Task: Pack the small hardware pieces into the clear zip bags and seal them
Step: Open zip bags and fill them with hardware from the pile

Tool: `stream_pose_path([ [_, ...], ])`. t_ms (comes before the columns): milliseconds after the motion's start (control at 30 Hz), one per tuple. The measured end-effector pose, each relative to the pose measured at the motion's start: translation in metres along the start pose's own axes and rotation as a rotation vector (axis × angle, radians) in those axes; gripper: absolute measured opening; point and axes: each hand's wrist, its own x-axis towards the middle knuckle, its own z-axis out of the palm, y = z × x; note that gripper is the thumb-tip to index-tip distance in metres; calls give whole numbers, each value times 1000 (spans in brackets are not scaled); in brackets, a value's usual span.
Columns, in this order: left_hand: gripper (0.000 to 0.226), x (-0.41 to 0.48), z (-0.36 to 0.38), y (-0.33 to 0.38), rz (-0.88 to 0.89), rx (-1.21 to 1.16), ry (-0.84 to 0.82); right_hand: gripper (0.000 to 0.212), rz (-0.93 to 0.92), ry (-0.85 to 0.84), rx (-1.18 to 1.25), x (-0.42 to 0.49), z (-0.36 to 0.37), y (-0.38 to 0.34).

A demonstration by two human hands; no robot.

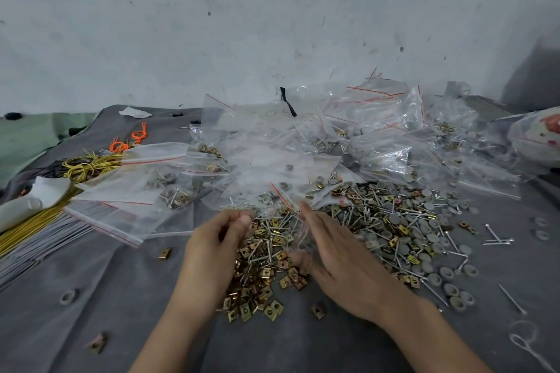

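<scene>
1. Hardware pile (378, 221) of brass clips, nails and grey caps lies on grey cloth (121, 297), under both hands.
2. Left hand (212, 245): fingers curled to thumb; contents can't tell.
3. Right hand (339, 260): fingers straight, touching blurred clear bag (295, 238).
4. Filled zip bags (272, 160) heaped behind.

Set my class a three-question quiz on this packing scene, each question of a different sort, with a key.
1. True or false: the yellow wires lie left of the filled bags.
2. What is the left hand over? A) brass clips B) yellow wires C) batteries
3. Fill in: the line along each bag's seal is ___.
Key: 1 true; 2 A; 3 red.
</scene>
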Motion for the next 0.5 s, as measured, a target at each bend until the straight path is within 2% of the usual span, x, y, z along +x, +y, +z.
stream_pose_path([
  [200, 19, 2, 0, 9, -263, -494, -98, 79, -11, 100, 67, 1, 0, 3],
  [367, 24, 3, 3, 12, -348, -658, -166, 89, -19, 150, 22, 2, -1, 4],
  [500, 24, 3, 5, 13, -383, -724, -170, 89, -32, 186, 8, 3, 0, 5],
])
